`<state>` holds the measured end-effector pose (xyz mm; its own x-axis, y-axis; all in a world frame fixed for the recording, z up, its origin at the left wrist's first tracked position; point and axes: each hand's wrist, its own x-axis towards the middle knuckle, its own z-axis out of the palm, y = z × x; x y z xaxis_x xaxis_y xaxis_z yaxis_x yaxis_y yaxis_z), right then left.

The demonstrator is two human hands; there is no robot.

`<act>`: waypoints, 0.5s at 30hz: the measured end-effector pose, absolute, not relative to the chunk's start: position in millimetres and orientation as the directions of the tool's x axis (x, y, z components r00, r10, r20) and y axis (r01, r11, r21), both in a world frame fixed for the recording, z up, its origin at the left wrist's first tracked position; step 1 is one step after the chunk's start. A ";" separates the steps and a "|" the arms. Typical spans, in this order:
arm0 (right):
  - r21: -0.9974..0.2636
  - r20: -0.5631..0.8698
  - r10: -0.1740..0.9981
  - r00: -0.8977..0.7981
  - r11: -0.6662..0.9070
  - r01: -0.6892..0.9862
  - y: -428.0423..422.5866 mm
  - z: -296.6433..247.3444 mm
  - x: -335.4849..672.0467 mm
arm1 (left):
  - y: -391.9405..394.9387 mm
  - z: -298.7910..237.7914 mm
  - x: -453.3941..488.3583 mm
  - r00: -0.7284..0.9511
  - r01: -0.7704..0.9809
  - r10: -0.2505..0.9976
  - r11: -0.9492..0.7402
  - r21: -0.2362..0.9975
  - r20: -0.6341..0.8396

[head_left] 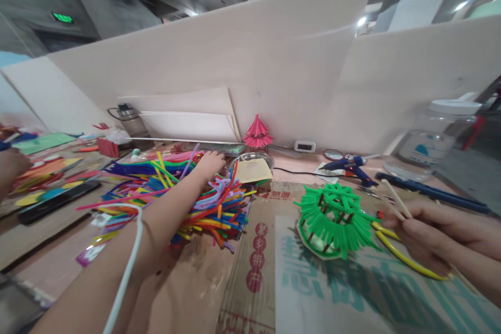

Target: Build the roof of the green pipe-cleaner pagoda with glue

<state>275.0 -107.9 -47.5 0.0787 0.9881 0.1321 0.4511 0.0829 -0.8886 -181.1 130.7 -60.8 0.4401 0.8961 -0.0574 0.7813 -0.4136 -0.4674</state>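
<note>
My left hand (211, 163) reaches over the far side of a heap of coloured pipe cleaners (223, 203), its fingers apart and pointing down beside a metal bowl. Its fingertips are partly hidden. My right hand (418, 227) is closed around thin wooden sticks (397, 199), whose ends stick out past the fingers. To its left a green pipe-cleaner pavilion roof (336, 214) with brown posts stands on a pale base. Yellow-handled pliers (407, 255) lie just below and beside my right hand.
A blue glue gun (352, 167) lies behind the green model, near a large clear jar (422, 141). A pink pipe-cleaner pagoda (257, 133) stands behind the metal bowl (270, 159). A white cable (133, 250) crosses my left forearm. Another person's hand (11, 167) is at far left.
</note>
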 end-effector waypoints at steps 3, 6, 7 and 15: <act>-0.889 0.058 0.998 -0.018 0.059 0.453 -108.6 -44.8 276.8 | 126.8 -59.6 -180.4 0.475 0.761 0.879 -0.435 -0.482 -0.044; -0.887 0.036 0.998 -0.058 0.059 0.458 -108.5 -40.8 278.5 | 123.6 -57.7 -177.3 0.481 0.766 0.877 -0.427 -0.481 -0.013; -0.882 0.025 0.997 -0.077 0.058 0.467 -108.1 -39.2 279.4 | 122.7 -57.1 -176.2 0.476 0.773 0.879 -0.417 -0.478 0.002; -0.818 0.049 0.990 -0.135 0.118 0.563 -106.1 -29.1 277.3 | 121.7 -63.1 -172.6 0.477 0.781 0.879 -0.418 -0.463 0.012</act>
